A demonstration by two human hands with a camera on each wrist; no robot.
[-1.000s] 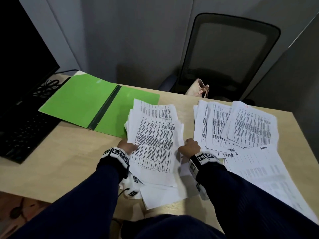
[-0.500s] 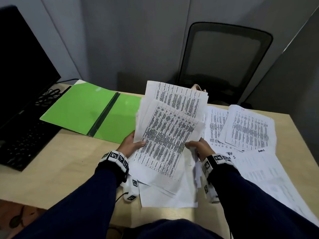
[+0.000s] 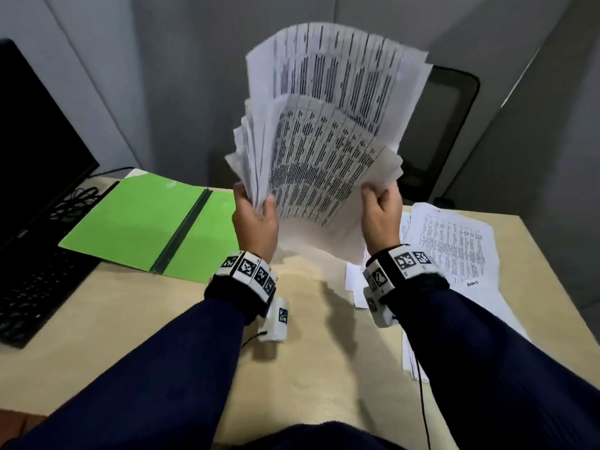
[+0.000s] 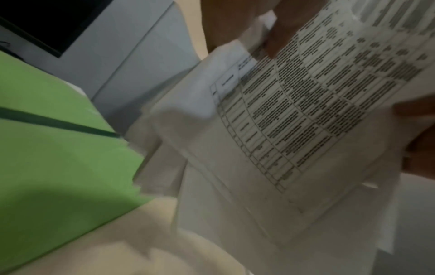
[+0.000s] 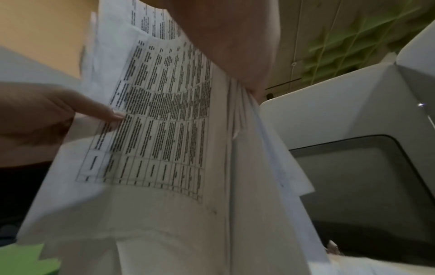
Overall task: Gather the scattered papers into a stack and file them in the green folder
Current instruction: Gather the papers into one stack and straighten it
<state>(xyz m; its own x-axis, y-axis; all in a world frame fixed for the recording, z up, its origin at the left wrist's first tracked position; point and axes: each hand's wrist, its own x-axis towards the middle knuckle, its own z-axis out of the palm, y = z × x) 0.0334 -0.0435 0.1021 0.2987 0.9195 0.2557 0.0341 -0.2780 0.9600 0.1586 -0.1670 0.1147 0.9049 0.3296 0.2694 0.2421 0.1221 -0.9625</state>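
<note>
A loose bundle of printed papers [image 3: 328, 131] stands upright in the air above the desk, its sheets fanned out unevenly. My left hand [image 3: 256, 216] grips its lower left edge, thumb on the front sheet. My right hand [image 3: 381, 206] grips the lower right edge. The same sheets [image 4: 294, 115] fill the left wrist view, and the papers [image 5: 164, 121] fill the right wrist view too. The green folder [image 3: 143, 222] lies open and flat on the desk to the left of my hands. More printed papers [image 3: 454, 245] lie scattered on the right side of the desk.
A black keyboard [image 3: 29, 287] and a dark monitor [image 3: 35, 134] stand at the left edge. A black mesh office chair [image 3: 444, 125] is behind the wooden desk [image 3: 308, 352]. Grey partition walls close off the back.
The bundle has risen from lying on the desk to standing upright in the air, held by both hands. My hands have moved up and apart to its lower edges.
</note>
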